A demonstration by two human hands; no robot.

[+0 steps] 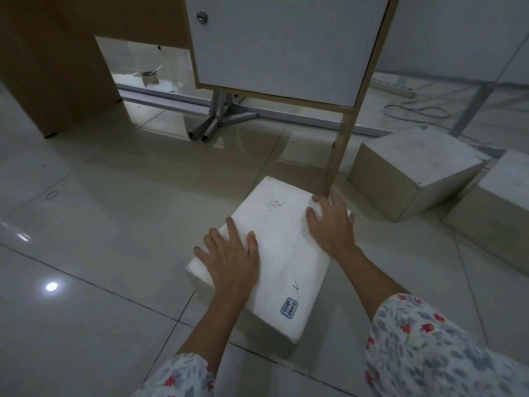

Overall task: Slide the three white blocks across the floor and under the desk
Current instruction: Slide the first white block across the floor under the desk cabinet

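A: Where are the hands?
B: The left hand [232,256] and right hand [332,222] lie flat and open on the nearest white block [274,242], on the floor [114,224].
A: And further away?
B: Its far corner is beside the desk leg [340,144]. Two other blocks [415,170] [498,202] stand at right.

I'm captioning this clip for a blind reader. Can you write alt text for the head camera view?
Both hands press flat on a white block lying on the tiled floor, left hand near its left edge, right hand by its far right corner. Ahead stands a desk cabinet on a wooden leg; two more blocks sit to the right.
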